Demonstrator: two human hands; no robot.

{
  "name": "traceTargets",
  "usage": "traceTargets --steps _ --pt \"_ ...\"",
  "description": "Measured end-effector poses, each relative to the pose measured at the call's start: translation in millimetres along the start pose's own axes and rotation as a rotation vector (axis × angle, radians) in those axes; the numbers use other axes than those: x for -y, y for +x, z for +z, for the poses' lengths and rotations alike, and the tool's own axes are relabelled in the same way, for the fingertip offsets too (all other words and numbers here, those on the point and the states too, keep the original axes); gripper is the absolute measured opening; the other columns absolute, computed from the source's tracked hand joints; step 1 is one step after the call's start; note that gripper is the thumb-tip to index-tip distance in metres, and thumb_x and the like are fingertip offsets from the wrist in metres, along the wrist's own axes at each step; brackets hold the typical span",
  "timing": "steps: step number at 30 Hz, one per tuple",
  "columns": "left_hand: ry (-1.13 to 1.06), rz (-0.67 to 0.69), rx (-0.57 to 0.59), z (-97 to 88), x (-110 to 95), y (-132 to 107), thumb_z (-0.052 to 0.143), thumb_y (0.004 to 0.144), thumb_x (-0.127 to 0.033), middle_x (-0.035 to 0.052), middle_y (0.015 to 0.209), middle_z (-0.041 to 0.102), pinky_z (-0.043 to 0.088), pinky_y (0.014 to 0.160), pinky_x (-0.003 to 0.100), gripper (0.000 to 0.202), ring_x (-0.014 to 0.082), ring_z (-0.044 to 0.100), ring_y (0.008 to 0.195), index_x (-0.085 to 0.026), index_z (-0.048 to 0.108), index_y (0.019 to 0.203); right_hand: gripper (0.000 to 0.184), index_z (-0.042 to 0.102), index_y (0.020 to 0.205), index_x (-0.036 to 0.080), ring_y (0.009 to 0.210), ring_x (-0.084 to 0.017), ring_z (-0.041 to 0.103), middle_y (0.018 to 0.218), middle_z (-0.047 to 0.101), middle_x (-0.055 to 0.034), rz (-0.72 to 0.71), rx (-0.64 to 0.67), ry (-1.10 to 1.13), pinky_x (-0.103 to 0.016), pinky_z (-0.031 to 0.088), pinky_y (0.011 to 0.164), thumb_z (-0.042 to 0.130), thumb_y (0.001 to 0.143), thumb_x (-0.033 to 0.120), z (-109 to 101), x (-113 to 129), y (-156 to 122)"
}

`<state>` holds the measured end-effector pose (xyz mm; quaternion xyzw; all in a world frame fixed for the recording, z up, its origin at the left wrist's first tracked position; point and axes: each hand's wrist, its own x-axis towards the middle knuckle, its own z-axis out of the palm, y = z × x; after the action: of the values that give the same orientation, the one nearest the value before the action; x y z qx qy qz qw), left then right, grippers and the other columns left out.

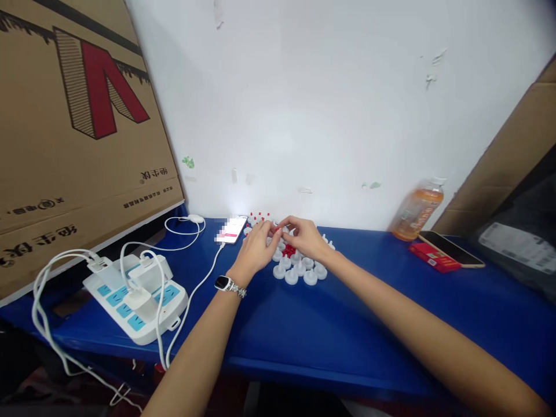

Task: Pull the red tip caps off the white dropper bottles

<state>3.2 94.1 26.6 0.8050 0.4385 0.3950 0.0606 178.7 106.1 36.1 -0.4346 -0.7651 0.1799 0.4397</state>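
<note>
My left hand (257,248) and my right hand (306,237) meet over a cluster of small parts, fingertips pinched close together. A speck of red shows between the fingers; the rest of what they hold is too small and hidden to make out. In front of and below my hands stand several translucent white nozzle-shaped caps (299,269), with round bases and narrow tips. Amid them lies a small pile of red pieces (288,250). Behind my left hand sit several white caps with red tips (259,216). My left wrist wears a watch (223,282).
Left on the blue table (347,341) are a white power strip (152,335) with plugs and cables, and a lit phone (234,229) on a charging cord. At right are an orange drink bottle (419,209), a red box (434,258) and another phone (452,249). Cardboard (39,145) stands left.
</note>
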Motion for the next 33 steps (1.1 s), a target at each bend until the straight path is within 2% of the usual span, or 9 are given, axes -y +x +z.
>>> traceTargets --steps 8,11,13,15,18,21,24,28,33 --pt "0.012 0.169 0.037 25.0 -21.8 6.5 0.034 0.101 -0.029 0.0044 0.087 0.056 0.039 0.077 0.032 0.024 0.0204 0.052 0.084 -0.021 0.049 0.084 0.018 0.061 0.098 0.020 0.065 -0.014 0.055 0.077 0.062 0.0013 -0.071 -0.101 -0.044 -0.027 0.045 0.066 0.056 0.081 0.021 -15.2 2.8 -33.5" --pt "-0.171 -0.003 -0.110 26.0 -17.4 14.8 0.032 0.102 -0.033 0.0002 0.071 0.051 0.036 0.068 0.030 0.032 0.0169 0.048 0.067 -0.021 0.046 0.076 0.021 0.061 0.099 0.020 0.078 -0.018 0.058 0.095 0.064 -0.0046 -0.137 -0.209 -0.174 -0.032 0.047 0.076 0.052 0.080 0.015 -25.9 -10.7 -33.2" --pt "-0.266 -0.153 -0.248 25.1 -11.1 19.8 0.032 0.102 -0.039 -0.0018 0.063 0.045 0.034 0.064 0.029 0.037 0.0162 0.043 0.061 -0.021 0.046 0.072 0.020 0.062 0.094 0.019 0.080 -0.019 0.059 0.099 0.063 -0.0061 -0.102 -0.297 -0.214 -0.033 0.047 0.078 0.053 0.078 0.014 -33.9 -24.0 -31.5" --pt "-0.187 -0.093 -0.144 26.0 -4.5 22.7 0.035 0.101 -0.038 -0.0004 0.067 0.049 0.036 0.070 0.030 0.036 0.0170 0.047 0.068 -0.021 0.050 0.073 0.015 0.063 0.091 0.020 0.078 -0.019 0.059 0.095 0.064 -0.0046 -0.034 -0.343 -0.201 -0.033 0.048 0.077 0.055 0.078 0.016 -39.6 -35.6 -29.9" --pt "0.047 0.041 0.054 32.3 1.2 22.3 0.044 0.099 -0.037 0.0050 0.090 0.059 0.039 0.084 0.035 0.028 0.0216 0.052 0.090 -0.021 0.063 0.087 0.013 0.065 0.092 0.021 0.082 -0.019 0.061 0.094 0.067 -0.0024 0.019 -0.329 -0.154 -0.034 0.048 0.080 0.056 0.081 0.021 -40.3 -43.4 -29.0" --pt "0.173 0.067 0.136 35.4 2.4 19.9 0.041 0.100 -0.042 0.0077 0.102 0.060 0.039 0.089 0.041 0.033 0.0255 0.052 0.099 -0.024 0.068 0.105 0.013 0.067 0.092 0.023 0.096 -0.021 0.060 0.099 0.066 -0.0037 0.021 -0.333 -0.171 -0.037 0.047 0.088 0.059 0.081 0.025 -36.4 -40.7 -29.6" --pt "0.201 0.037 0.098 26.0 6.2 18.8 0.036 0.101 -0.042 0.0081 0.102 0.061 0.040 0.089 0.041 0.038 0.0264 0.052 0.100 -0.025 0.069 0.111 0.013 0.070 0.088 0.022 0.096 -0.022 0.057 0.095 0.062 -0.0053 0.041 -0.360 -0.207 -0.037 0.047 0.085 0.062 0.079 0.028 -35.0 -32.4 -28.3" --pt "0.150 -0.011 -0.027 0.7 21.5 16.7 0.038 0.100 -0.037 0.0067 0.098 0.063 0.040 0.092 0.039 0.036 0.0244 0.053 0.098 -0.024 0.071 0.102 0.015 0.069 0.087 0.019 0.072 -0.016 0.059 0.076 0.064 -0.0014 0.079 -0.217 -0.063 -0.030 0.047 0.071 0.058 0.081 0.028 -29.8 -18.2 -14.9" --pt "0.158 -0.164 -0.120 -21.8 41.8 10.8 0.042 0.098 -0.034 0.0074 0.099 0.065 0.041 0.091 0.038 0.033 0.0235 0.054 0.092 -0.022 0.072 0.096 0.014 0.070 0.087 0.016 0.077 -0.015 0.064 0.082 0.072 -0.0040 0.025 -0.067 -0.061 -0.026 0.047 0.074 0.058 0.082 0.022 1.2 -11.5 26.8"
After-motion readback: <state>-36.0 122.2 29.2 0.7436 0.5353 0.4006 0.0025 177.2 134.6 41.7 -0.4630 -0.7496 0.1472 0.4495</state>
